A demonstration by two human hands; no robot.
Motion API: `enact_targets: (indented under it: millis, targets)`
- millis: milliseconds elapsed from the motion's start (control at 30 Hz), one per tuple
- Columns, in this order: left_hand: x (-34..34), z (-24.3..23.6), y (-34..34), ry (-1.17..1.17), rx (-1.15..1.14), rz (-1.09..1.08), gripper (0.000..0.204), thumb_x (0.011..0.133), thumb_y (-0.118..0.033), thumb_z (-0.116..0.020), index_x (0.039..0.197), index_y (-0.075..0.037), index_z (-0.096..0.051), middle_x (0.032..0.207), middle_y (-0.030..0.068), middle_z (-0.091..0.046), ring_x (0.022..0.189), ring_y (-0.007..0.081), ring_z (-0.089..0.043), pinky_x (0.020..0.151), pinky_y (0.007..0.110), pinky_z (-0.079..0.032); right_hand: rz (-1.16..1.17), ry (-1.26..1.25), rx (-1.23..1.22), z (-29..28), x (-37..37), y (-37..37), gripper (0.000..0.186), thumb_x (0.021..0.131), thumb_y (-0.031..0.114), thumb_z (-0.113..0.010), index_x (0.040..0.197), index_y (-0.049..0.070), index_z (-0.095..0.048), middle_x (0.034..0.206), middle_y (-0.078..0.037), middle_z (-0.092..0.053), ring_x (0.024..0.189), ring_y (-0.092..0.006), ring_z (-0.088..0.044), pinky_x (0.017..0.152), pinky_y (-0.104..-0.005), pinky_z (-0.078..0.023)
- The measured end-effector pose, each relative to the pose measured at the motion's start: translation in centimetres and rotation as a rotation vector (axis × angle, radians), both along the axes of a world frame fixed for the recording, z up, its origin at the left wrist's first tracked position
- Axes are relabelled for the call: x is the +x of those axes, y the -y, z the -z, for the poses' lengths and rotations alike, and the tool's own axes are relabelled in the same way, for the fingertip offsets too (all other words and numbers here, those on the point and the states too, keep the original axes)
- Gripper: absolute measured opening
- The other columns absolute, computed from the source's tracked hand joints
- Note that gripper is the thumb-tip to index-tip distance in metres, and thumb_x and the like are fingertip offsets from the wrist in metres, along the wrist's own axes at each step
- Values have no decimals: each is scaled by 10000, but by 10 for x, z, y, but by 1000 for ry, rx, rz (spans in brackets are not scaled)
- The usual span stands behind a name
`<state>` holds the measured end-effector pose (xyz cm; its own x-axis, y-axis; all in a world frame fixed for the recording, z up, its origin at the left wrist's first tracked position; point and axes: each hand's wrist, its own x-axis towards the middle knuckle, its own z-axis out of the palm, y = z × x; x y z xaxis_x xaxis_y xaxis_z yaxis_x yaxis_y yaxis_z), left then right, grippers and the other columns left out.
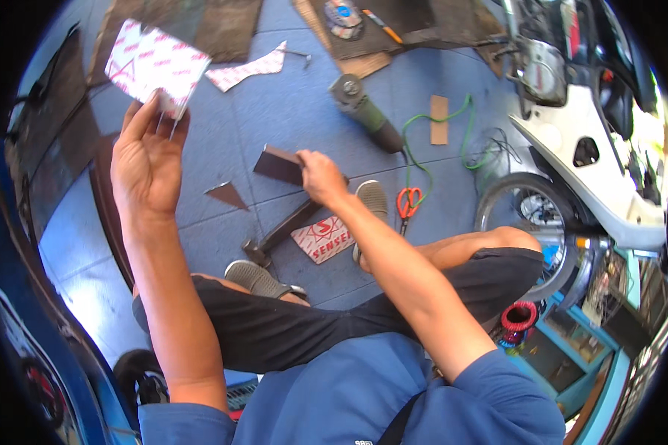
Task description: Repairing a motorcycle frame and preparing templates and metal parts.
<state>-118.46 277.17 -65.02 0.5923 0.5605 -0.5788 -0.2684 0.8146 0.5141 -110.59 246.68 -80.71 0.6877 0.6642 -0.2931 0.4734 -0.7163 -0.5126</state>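
Note:
My left hand (pixel 147 159) grips a white sheet with red print (pixel 156 63), raised at upper left. My right hand (pixel 319 176) holds a dark, flat rectangular piece (pixel 276 165) near the middle, above a hammer (pixel 278 230) on the blue tiles. A small dark triangular offcut (pixel 226 195) lies between my hands. Another red-and-white printed piece (pixel 323 241) lies below the hammer, by my shoe. A curved printed offcut (pixel 241 74) lies to the right of the raised sheet. Red-handled scissors (pixel 408 202) are right of my right hand.
A green angle grinder (pixel 367 111) with a green cord and a cardboard strip (pixel 439 119) lie ahead. Dark mats (pixel 445 22) with a disc are at the top. A white-and-black motorbike (pixel 571 148) stands at the right, above a turquoise cabinet (pixel 571 334); dark bodywork (pixel 52 348) lines the left.

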Motion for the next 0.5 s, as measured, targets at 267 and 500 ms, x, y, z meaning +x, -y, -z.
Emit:
enact_targets:
  millis: [267, 500]
  targets:
    - [23, 16, 7, -67, 11, 63, 256, 961, -62, -617, 1211, -82, -563, 1138, 73, -657, 1059, 214, -621, 973, 409, -480, 73, -40, 5, -17, -5, -5, 180, 918, 97, -548, 1085, 54, -597, 960, -220, -652, 955, -424, -643, 839, -519, -517]
    - [27, 25, 13, -96, -43, 50, 251, 967, -69, -627, 1210, -77, -564, 1114, 72, -659, 1027, 196, -630, 940, 386, -511, 159, -159, -107, -22, 5, 1, 207, 930, 112, -567, 1103, -1, -581, 1028, -274, -664, 992, -470, -640, 856, -529, -521]
